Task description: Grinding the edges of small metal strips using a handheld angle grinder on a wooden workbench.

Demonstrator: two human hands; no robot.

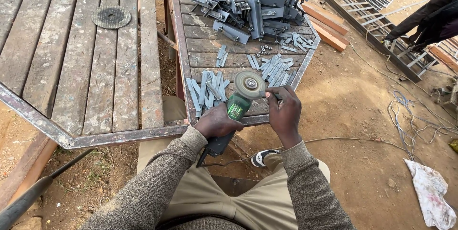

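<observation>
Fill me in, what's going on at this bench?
A seated person grips a green angle grinder in the left hand, disc up. The right hand pinches a small metal strip at the disc's edge. More cut strips and a pile of grey brackets lie on the wooden table.

We are in an open-air metal workshop: bare dirt ground [362, 115], a steel-framed plank tabletop [205, 49] heaped with cut steel brackets [257, 1] beyond our fingers, welded frames [377, 15] and loose cables [405, 120] off to their right.
</observation>
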